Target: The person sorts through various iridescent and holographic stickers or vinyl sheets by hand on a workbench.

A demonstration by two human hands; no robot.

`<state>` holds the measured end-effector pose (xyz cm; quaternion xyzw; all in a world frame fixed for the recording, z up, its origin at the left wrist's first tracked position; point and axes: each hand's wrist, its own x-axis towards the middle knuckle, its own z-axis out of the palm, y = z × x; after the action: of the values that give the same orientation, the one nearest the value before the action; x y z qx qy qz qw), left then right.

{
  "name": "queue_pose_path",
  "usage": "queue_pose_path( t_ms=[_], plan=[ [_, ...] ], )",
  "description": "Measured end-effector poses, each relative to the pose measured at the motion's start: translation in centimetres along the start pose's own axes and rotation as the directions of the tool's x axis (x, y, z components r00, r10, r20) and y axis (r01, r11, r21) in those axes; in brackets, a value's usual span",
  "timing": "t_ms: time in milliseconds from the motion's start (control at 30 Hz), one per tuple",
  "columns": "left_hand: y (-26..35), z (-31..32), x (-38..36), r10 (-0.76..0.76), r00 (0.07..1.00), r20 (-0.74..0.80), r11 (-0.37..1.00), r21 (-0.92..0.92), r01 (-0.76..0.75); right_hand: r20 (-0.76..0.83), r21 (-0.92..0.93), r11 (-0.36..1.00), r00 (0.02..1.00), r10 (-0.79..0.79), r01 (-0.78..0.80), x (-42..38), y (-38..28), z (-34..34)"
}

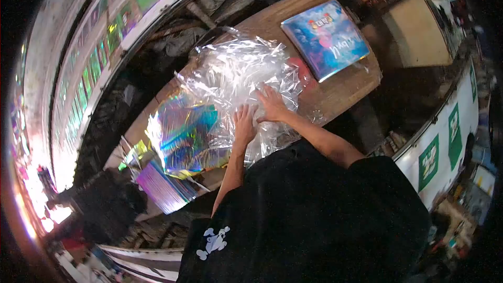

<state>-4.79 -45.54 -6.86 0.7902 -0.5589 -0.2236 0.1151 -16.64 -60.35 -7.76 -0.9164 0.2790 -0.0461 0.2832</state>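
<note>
A large crinkled heap of clear plastic film lies on the wooden table. My left hand rests on the near side of the film, palm down with fingers stretched out. Just to its right, my right hand presses on the same film, its fingers spread. Both hands hold nothing. Left of the film is a shiny iridescent sheet pack, and below that a purple-blue stack of sheets. What lies under the film is hidden.
A blue and pink printed box or book lies at the table's far right. Something red shows beside the film. A white panel with green signs stands at right. Dark clutter and a beige board surround the table.
</note>
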Motion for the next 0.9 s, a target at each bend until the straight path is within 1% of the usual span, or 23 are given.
queue_pose_path(
  t_ms=[33,67,100,133,167,200,233,267,300,367,400,433,500,567,633,667,700,733,767,800,833,867,900],
  plan=[
    [0.5,-1.0,-1.3,-0.033,0.999,-0.019,0.999,-0.017,0.032,0.136,-0.015,0.999,0.989,0.051,-0.049,0.7,-0.3,0.9],
    [1.4,-3.1,-3.0,-0.068,0.981,-0.18,0.997,0.033,0.076,0.241,-0.18,0.981,0.963,0.118,-0.076,1.3,-1.0,0.8],
    [1.9,-4.2,-5.0,-0.097,0.937,-0.335,0.988,0.082,0.132,0.266,-0.188,0.982,0.96,0.085,-0.035,1.6,-1.2,1.3],
    [1.6,-3.8,-7.5,-0.136,0.927,-0.35,0.983,0.065,0.169,0.17,-0.203,0.979,0.985,0.037,-0.002,1.5,-0.7,2.3],
    [1.4,-3.1,-10.3,-0.365,0.831,-0.421,0.93,-0.128,0.344,0.072,-0.218,0.976,0.997,-0.012,0.027,1.4,0.3,3.5],
    [1.1,-2.3,-12.1,-0.577,0.688,-0.441,0.817,-0.328,0.475,0.096,-0.227,0.972,0.995,-0.039,0.06,1.7,2.2,5.7],
    [0.0,-0.5,-13.4,-0.606,0.664,-0.438,0.795,-0.351,0.494,0.119,-0.007,1.0,0.993,-0.013,0.014,2.0,4.7,8.5],
    [-1.5,2.7,-14.6,-0.853,0.519,-0.052,0.429,-0.636,0.641,0.156,0.208,0.977,0.988,0.012,-0.045,2.0,5.9,9.8],
    [-2.4,6.2,-15.4,-0.856,0.342,0.387,-0.046,-0.717,0.696,0.184,0.195,0.981,0.983,-0.012,-0.025,2.1,4.6,8.4],
    [-3.8,12.0,-14.1,-0.768,0.564,0.304,0.145,-0.775,0.615,0.347,-0.318,0.941,0.938,0.002,0.116,2.7,0.3,3.9],
    [-1.1,6.5,-10.9,-0.777,0.545,0.315,0.114,-0.782,0.613,0.247,-0.125,0.947,0.934,-0.259,0.295,2.4,0.9,4.0],
    [1.8,0.0,-9.5,-0.706,0.63,0.324,0.078,-0.848,0.524,0.27,-0.124,0.94,0.922,-0.276,0.318,2.0,1.3,4.8],
    [-1.4,3.6,-6.6,-0.502,0.818,0.281,0.29,-0.836,0.465,0.189,0.215,0.937,0.93,-0.316,0.275,1.3,1.5,6.1],
    [-1.8,1.8,-3.5,-0.485,0.703,0.52,0.371,-0.605,0.704,0.164,0.377,0.842,0.867,-0.471,0.386,0.5,2.6,6.1],
    [-1.8,1.2,-1.3,-0.359,0.782,0.509,0.461,-0.632,0.623,0.087,0.453,0.722,0.78,-0.619,0.523,2.0,1.1,8.1],
    [-2.1,4.3,0.4,-0.462,0.725,0.51,0.365,-0.636,0.68,0.108,0.466,0.72,0.775,-0.623,0.514,1.7,0.8,7.1],
    [-3.8,11.7,1.7,-0.498,0.755,0.427,0.262,-0.755,0.6,0.118,0.484,0.704,0.758,-0.642,0.52,1.8,0.5,5.8],
    [-1.9,6.7,1.5,-0.509,0.81,0.292,0.649,-0.488,0.584,0.118,0.505,0.672,0.728,-0.676,0.542,2.7,-1.0,4.8],
    [-1.6,6.6,1.7,-0.619,0.668,0.413,0.326,-0.639,0.697,0.113,0.522,0.637,0.694,-0.711,0.568,3.6,-3.3,4.8],
    [-2.2,7.3,1.6,-0.476,0.876,0.082,0.779,-0.423,0.463,0.11,0.531,0.611,0.668,-0.736,0.587,3.8,-5.2,4.0],
    [-2.4,8.4,2.1,-0.47,0.865,0.175,0.82,-0.276,0.501,0.115,0.529,0.603,0.654,-0.748,0.597,3.1,-6.0,2.4],
    [-1.1,5.5,1.4,-0.659,0.733,0.167,0.598,-0.473,0.646,0.125,0.519,0.609,0.652,-0.748,0.599,1.9,-5.5,0.9],
    [-0.9,3.1,0.6,-0.626,0.735,0.259,0.55,-0.522,0.652,0.14,0.501,0.63,0.662,-0.736,0.594,-0.6,-2.2,-0.3]
  ],
)
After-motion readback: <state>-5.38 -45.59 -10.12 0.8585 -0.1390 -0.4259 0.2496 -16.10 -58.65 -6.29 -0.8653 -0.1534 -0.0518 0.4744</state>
